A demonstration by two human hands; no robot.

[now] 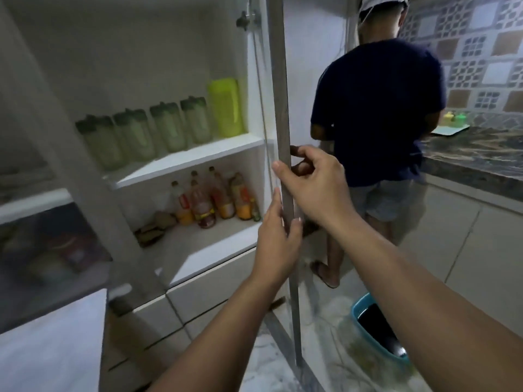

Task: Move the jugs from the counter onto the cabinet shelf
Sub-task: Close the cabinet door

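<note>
- Both hands on the thin grey edge of the open cabinet door, which runs top to bottom thru centre of view.
- Left hand: grip grasping the door edge low down, thumb on the near side, fingers wrapped behind.
- Right hand: grip grasping the same edge just above the left, at approx 1 o'clock from it; thumb tip on the door's left face, fingers curled round the far side.
- Four translucent pale-green jugs w/ dark green lids stand upright in a row on the white upper cabinet shelf, at approx 10 o'clock from the hands. Neighbours look touching or nearly so.
- One taller bright yellow-green plastic jug at the right end of that row, just beside the last lidded jug, against the cabinet's right wall.
- Lower shelf, 9 o'clock from the hands: cluster of clear bottles w/ orange and red contents, plus a brownish packet to their left; blurred.
- Second person in a dark navy T-shirt, back turned, stands at 2 o'clock, at the dark marbled stone worktop.
- Worktop far end: white tray w/ small yellow and green items; too small to ID.
- Blue plastic tub on the floor at 5 o'clock.
</note>
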